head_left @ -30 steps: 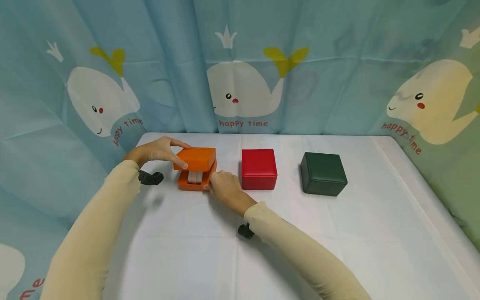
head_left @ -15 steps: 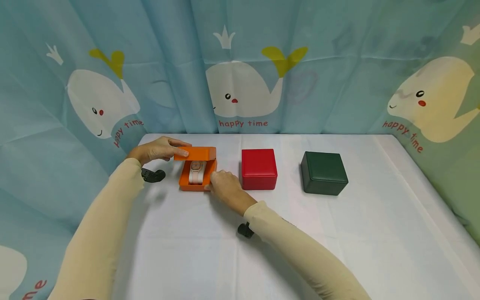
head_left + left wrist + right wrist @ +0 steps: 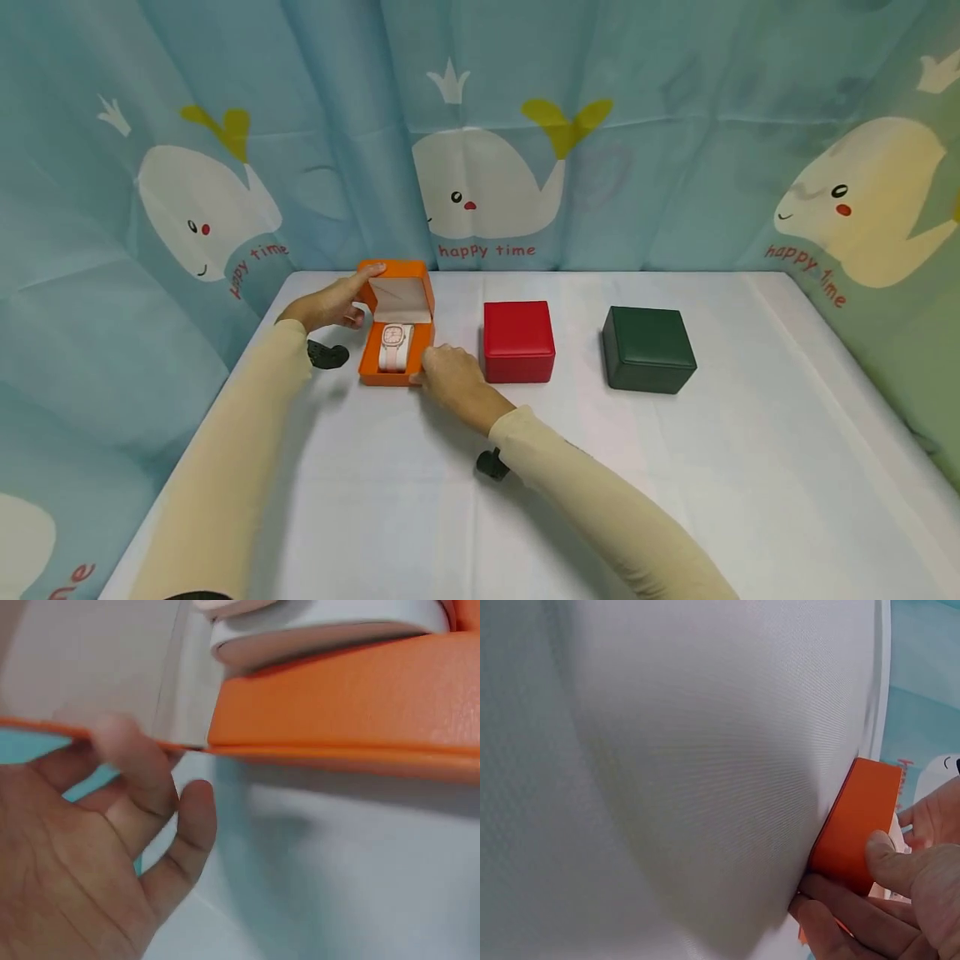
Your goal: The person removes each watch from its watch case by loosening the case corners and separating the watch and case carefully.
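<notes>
An orange watch box (image 3: 372, 367) stands at the far left of the table with its hinged lid (image 3: 408, 268) raised, baring a pale lining. A watch (image 3: 393, 337) with a square face and a white-and-pink strap sits on a cushion inside. My left hand (image 3: 327, 305) holds the lid at its left side, thumb over the edge. In the left wrist view, the curled fingers (image 3: 196, 817) lie just outside the box wall. My right hand (image 3: 456, 379) grips the front right corner of the base, its thumb (image 3: 881, 855) against the orange front wall in the right wrist view.
Right of the orange box stands a closed red box (image 3: 517, 337), and farther right a closed dark green box (image 3: 649, 346). A white cloth covers the table (image 3: 600, 467). A blue whale-print curtain (image 3: 337, 200) hangs behind and along the sides.
My left hand has swung the lid up and back, from partly raised to standing, bringing the watch into full view. The right hand has kept its hold on the base.
</notes>
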### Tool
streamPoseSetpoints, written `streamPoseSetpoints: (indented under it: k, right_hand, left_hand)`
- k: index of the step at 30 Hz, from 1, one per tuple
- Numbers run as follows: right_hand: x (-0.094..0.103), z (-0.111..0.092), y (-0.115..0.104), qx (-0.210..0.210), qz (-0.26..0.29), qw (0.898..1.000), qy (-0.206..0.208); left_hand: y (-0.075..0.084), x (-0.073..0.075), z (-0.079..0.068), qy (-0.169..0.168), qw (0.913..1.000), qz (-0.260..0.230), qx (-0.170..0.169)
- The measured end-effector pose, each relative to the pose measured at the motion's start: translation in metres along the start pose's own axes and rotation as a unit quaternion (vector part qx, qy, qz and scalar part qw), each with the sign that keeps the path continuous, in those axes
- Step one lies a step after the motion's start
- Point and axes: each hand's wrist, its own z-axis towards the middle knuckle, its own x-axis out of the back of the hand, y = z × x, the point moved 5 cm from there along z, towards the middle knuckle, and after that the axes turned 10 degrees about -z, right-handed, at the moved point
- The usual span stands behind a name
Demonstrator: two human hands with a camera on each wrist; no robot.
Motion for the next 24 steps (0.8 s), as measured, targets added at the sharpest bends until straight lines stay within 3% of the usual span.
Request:
streamPoseSetpoints:
  k: [11,20,24]
  right_hand:
    - [-0.005,-0.002,0.004,0.001,0.033,0.999,-0.005]
    - [-0.005,-0.003,0.005,0.009,0.035,0.999,0.001]
    - [-0.005,-0.003,0.005,0.007,0.045,0.999,-0.001]
  left_hand:
    - [-0.008,-0.018,-0.003,0.029,0.9986,0.045,0.005]
    - [-0.010,-0.019,-0.003,0.053,0.9967,0.058,-0.022]
    - [-0.008,-0.016,-0.005,0.061,0.9969,0.037,-0.034]
